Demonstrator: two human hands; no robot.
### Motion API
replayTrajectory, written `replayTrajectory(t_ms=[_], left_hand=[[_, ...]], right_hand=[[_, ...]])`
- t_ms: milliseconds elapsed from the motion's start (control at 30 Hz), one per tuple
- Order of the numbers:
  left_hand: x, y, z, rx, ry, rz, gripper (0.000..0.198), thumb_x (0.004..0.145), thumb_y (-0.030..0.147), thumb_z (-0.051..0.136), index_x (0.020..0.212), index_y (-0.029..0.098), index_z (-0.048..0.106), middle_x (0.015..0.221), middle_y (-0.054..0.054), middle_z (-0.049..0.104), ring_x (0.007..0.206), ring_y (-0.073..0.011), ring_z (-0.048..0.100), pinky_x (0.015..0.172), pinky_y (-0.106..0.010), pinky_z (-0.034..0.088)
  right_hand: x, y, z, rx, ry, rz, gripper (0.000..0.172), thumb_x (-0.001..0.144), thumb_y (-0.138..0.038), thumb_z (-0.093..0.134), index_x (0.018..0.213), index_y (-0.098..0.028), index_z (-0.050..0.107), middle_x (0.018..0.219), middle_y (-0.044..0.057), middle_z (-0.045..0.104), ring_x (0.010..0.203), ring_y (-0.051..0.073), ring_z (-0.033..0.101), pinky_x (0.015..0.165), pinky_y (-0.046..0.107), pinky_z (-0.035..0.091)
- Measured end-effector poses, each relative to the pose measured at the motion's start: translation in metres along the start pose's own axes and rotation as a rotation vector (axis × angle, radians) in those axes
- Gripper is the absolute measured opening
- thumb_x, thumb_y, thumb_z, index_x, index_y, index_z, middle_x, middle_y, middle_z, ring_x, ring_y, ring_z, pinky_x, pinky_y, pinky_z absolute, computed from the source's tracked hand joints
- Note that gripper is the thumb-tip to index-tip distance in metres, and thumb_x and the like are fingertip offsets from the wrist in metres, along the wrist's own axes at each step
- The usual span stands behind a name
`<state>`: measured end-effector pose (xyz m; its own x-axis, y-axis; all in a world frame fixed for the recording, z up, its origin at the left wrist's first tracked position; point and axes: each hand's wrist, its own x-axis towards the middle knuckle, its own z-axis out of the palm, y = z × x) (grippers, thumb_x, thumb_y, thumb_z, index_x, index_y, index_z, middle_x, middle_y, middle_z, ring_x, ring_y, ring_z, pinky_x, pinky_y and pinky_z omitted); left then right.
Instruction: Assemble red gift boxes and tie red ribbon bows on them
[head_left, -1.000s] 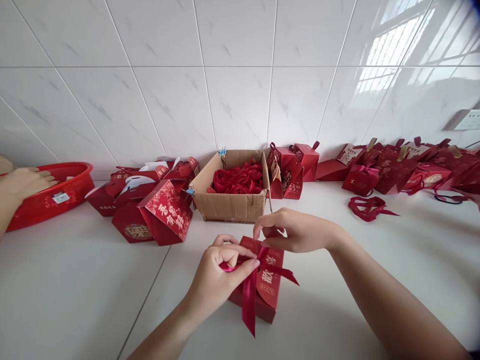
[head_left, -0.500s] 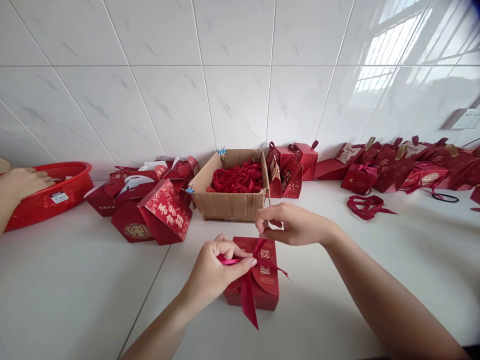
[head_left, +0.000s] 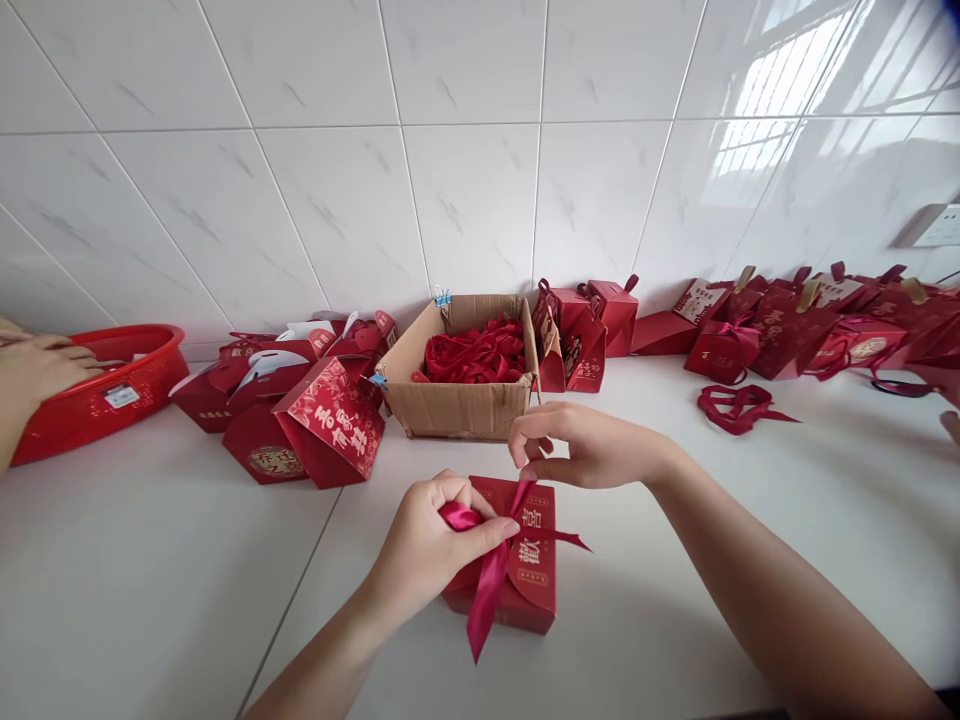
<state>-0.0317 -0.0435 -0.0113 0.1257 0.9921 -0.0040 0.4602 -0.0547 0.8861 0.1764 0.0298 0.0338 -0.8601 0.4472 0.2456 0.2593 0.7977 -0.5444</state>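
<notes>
In front of me on the white tabletop lies a red gift box (head_left: 534, 590) with gold lettering on its lid. A magenta-red satin ribbon (head_left: 491, 590) crosses the top of the box, one tail hanging over the near side and another pointing right. My left hand (head_left: 442, 535) pinches the ribbon between thumb and fingers at the lid's middle, and a loop of it bulges inside the grip. Above the box's far edge my right hand (head_left: 581, 445) pinches another stretch of ribbon, pulled up taut. The knot area is partly hidden behind my left thumb.
Behind the box stands a cardboard carton (head_left: 461, 410) full of red ribbons. Red gift boxes (head_left: 330, 420) cluster on the left, more (head_left: 787, 325) on the right near a loose ribbon (head_left: 739, 408). Another person's hand (head_left: 45, 365) rests over a red plastic basket (head_left: 97, 415).
The ribbon loop in my left hand has grown fuller, and the near tail has swung left. The box has turned slightly. At the right edge, part of another person's hand has appeared.
</notes>
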Motion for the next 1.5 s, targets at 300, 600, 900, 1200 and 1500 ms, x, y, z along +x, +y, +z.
replayTrajectory(t_ms=[300,600,900,1200,1500], left_hand=[[0.001,-0.003,-0.005,-0.028,0.003,0.053,0.047,0.071,0.037,0.07,0.051,0.02,0.03,0.059,0.002,0.049,0.062,-0.0131,0.046,0.063,-0.027,0.036],[-0.003,0.001,-0.01,-0.024,-0.043,0.048,0.023,0.072,0.036,0.072,0.068,0.018,0.057,0.065,0.003,0.055,0.061,-0.0111,0.047,0.059,-0.024,0.036],[-0.004,0.001,-0.004,-0.065,-0.02,0.056,0.019,0.064,0.012,0.059,0.064,0.02,0.042,0.069,0.005,0.061,0.064,-0.0113,0.049,0.06,-0.023,0.039],[-0.008,0.007,0.001,0.167,0.092,0.145,0.019,0.069,0.026,0.065,0.063,0.021,0.048,0.069,0.001,0.063,0.074,-0.02,0.053,0.074,-0.035,0.041],[-0.007,0.002,-0.002,0.263,0.052,0.127,0.02,0.076,0.037,0.065,0.069,0.022,0.053,0.079,0.0,0.064,0.088,-0.0234,0.054,0.083,-0.037,0.041]], right_hand=[[0.0,0.004,0.0,-0.051,0.051,0.037,0.005,0.086,-0.02,0.062,0.086,-0.018,0.058,0.078,0.0,0.062,0.069,0.012,0.053,0.063,0.024,0.041],[-0.006,-0.047,0.004,-0.348,0.16,0.078,0.02,0.085,-0.036,0.065,0.079,-0.018,0.058,0.072,-0.001,0.058,0.063,0.011,0.048,0.056,0.024,0.035],[0.0,-0.087,0.081,-0.763,0.027,-0.103,0.005,0.084,-0.011,0.056,0.084,-0.015,0.059,0.079,0.004,0.067,0.069,0.021,0.061,0.052,0.032,0.036],[-0.002,-0.085,0.089,-0.766,0.108,-0.253,0.018,0.076,-0.007,0.05,0.064,-0.015,0.06,0.057,0.005,0.06,0.049,0.017,0.052,0.047,0.033,0.036],[-0.004,-0.086,0.096,-0.755,0.074,-0.342,0.02,0.073,-0.009,0.057,0.056,-0.021,0.057,0.049,0.0,0.056,0.042,0.016,0.044,0.044,0.032,0.035]])
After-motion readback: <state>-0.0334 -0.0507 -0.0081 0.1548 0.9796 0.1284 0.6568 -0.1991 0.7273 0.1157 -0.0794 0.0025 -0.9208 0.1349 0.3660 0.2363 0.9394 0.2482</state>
